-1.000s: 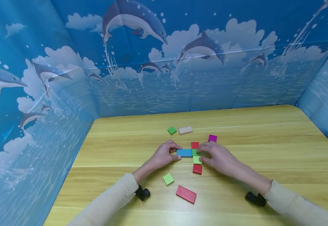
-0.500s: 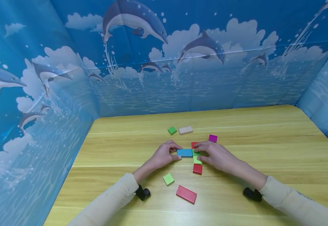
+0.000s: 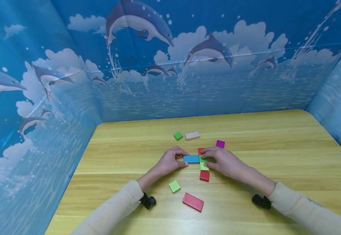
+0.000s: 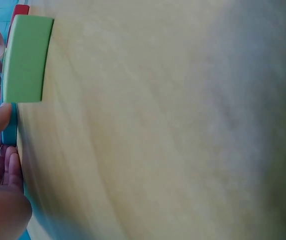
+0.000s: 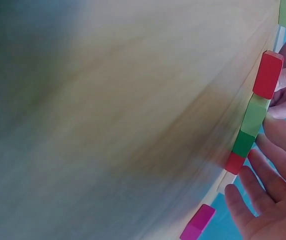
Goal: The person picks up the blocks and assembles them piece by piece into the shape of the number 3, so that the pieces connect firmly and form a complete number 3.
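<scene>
A flat blue block [image 3: 191, 159] lies on the wooden table, and my left hand [image 3: 170, 161] pinches it by its left end between thumb and fingers. Its right end meets a column of small blocks: a red block [image 3: 201, 150] at the top, a green block [image 3: 202, 159], a light green block [image 3: 204, 166] and another red block [image 3: 204, 176] at the bottom. Over this column from the right reaches my right hand [image 3: 226, 164], index finger by the green block and thumb at the light green one. In the right wrist view its other fingers [image 5: 258, 185] spread loosely, holding nothing.
Behind the hands lie a green block [image 3: 178, 136] and a pale block [image 3: 192, 135]. A purple block [image 3: 220, 144] sits just beyond the right hand. Nearer are a loose light green block [image 3: 174, 186] and a longer pinkish-red block [image 3: 193, 202]. Dolphin-print curtains [image 3: 170, 94] surround the table.
My right hand has shifted slightly left over the column, so its fingers now cover part of the top red block. My left hand and the blue block have stayed put.
</scene>
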`<state>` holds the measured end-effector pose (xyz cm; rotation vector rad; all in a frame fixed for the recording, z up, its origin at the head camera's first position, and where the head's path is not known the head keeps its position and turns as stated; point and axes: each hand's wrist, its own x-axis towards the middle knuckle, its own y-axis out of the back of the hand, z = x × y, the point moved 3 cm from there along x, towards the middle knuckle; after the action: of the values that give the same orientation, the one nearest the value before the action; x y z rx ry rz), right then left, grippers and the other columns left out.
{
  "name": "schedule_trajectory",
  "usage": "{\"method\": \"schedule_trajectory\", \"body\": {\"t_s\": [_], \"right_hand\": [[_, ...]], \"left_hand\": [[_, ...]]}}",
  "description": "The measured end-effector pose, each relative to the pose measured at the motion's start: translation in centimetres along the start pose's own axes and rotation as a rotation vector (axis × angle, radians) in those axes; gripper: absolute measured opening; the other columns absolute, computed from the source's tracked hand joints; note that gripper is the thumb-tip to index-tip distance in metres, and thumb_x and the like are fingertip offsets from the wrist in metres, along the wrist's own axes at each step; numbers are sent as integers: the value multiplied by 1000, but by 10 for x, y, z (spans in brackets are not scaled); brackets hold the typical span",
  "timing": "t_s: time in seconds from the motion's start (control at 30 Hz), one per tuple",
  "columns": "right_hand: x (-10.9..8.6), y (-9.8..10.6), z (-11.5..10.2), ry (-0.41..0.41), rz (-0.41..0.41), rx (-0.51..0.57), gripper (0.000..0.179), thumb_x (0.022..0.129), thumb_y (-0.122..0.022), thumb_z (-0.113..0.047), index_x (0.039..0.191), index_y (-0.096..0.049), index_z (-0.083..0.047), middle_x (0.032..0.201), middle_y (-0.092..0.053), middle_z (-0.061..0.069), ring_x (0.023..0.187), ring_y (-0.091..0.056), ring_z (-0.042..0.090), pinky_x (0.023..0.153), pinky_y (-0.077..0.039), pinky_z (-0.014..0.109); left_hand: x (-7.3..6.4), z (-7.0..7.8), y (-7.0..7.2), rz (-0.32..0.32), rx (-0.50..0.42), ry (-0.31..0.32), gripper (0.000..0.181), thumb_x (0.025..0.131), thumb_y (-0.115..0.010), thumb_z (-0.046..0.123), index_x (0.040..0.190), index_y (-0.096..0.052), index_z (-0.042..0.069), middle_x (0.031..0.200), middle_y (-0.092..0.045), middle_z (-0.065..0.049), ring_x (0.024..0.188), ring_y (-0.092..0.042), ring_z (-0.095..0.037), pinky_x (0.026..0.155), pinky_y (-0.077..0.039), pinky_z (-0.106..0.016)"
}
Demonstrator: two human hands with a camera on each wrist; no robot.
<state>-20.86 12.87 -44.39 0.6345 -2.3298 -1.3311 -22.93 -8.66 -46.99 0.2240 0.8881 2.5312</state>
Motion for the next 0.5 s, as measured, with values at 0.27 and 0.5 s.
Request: {"method": "schedule_trajectory", "body": {"t_s": [0.27,0.5], "right_hand": [[0,-1,1,10,5,1,30,81,-75,-23,110,-70,-15,123,-58,-2,117,-51,24,92,-44,45],[0,0,1,18,3,2,30,81,-74,-22,110,-70,-15,125,-57,-1,117,-50,24,92,-44,45]], "left_hand": [[0,-1,-1,9,-14,-7,34,79,-76,14,112,-68,12,103,-59,3,90,-52,-10,80,-45,-23],[-1,-2,-2,3,-24,-9,35,79,-76,15,113,-67,13,103,-58,2,90,-51,-11,80,-45,-24]]}}
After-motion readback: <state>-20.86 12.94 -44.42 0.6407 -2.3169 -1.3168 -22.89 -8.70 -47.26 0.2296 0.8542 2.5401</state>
